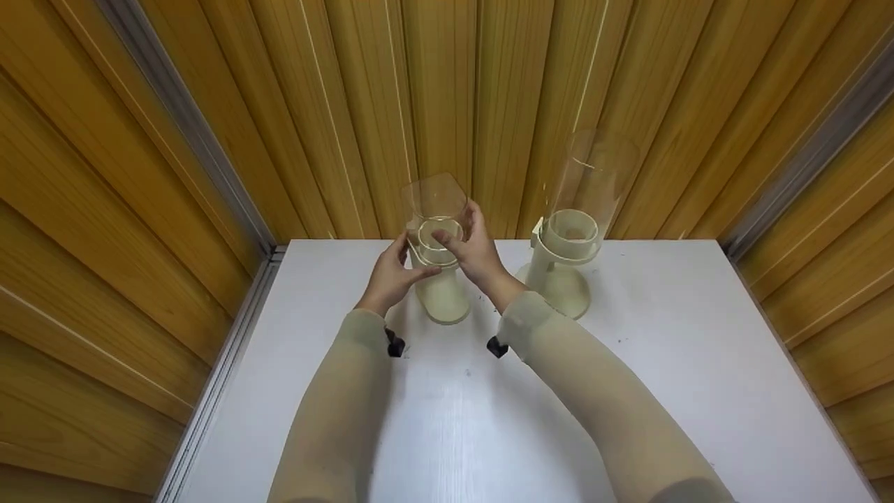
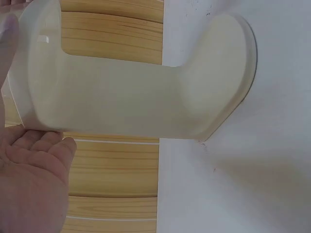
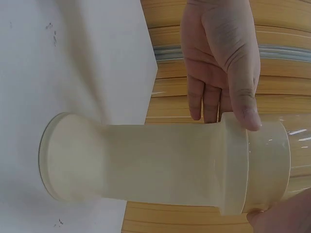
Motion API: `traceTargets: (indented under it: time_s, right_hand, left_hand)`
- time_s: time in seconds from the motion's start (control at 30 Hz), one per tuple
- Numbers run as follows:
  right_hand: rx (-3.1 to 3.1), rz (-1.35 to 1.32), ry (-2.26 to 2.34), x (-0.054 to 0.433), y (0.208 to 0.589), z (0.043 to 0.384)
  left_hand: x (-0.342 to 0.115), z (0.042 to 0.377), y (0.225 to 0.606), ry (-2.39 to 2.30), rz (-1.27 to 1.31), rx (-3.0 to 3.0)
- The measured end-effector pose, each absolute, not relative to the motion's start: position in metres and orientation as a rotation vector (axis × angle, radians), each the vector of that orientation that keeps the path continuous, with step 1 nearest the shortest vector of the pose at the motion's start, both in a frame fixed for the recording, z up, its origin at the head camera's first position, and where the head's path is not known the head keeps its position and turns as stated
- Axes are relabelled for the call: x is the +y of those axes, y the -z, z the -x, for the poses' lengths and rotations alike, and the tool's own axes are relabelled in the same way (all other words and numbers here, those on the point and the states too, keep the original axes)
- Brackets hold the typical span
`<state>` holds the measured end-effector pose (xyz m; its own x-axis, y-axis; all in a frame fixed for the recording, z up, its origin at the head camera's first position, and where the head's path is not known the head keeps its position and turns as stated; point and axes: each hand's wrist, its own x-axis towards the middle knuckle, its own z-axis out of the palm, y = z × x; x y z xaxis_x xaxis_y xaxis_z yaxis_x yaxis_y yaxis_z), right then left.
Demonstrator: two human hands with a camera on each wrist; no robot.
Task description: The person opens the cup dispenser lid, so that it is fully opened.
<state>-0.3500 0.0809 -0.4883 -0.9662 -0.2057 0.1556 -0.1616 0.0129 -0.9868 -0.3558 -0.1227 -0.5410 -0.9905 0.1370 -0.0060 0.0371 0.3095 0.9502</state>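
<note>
A cream plastic stand (image 1: 445, 297) with a rounded base, a flat upright and a ring (image 3: 234, 165) on top stands near the table's back edge. A clear tube (image 1: 438, 192) with a cream collar (image 3: 268, 167) at its lower end rises from the ring. My left hand (image 1: 391, 278) holds the ring's left side, its thumb across the front and its fingers at the side. On the right, my right hand (image 1: 478, 251) grips the lower part of the tube, thumb in front and fingers round the side. The right wrist view catches only part of that hand (image 3: 286, 213).
A second cream stand (image 1: 567, 290) with a taller clear tube (image 1: 594, 171) is to the right, close to my right wrist. The white table (image 1: 447, 419) ends at a wood-grain wall (image 1: 447, 105) behind. Similar panels close off both sides.
</note>
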Motion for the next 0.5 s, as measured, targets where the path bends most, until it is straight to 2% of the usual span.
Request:
traceTargets:
  time_s: [0.5]
  right_hand:
    - [2.358, 0.366, 2.082, 0.084, 0.5, 0.35]
  left_hand:
    - [-0.111, 0.35, 0.551, -1.877, -0.04, 2.54]
